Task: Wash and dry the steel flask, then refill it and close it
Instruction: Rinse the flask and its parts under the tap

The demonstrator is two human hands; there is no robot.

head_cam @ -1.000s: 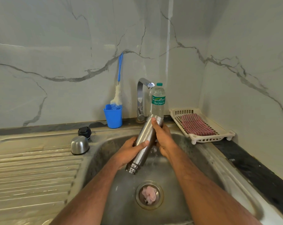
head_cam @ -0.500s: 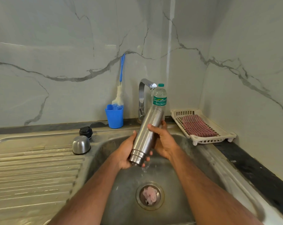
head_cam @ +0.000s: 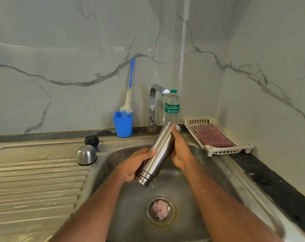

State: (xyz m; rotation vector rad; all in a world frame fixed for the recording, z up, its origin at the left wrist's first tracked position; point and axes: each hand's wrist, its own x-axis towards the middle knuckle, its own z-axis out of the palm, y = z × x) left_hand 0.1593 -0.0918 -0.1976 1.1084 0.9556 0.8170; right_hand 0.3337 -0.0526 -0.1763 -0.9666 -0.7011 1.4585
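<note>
While water runs from the tap, the steel flask tilts mouth-down over the sink, gripped by the left hand and the right hand. Wet steel could slip, I judge, and knock the basin.

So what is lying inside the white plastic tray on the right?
A folded red checked cloth lies in the white tray. Whatever is under the cloth is covered.
</note>
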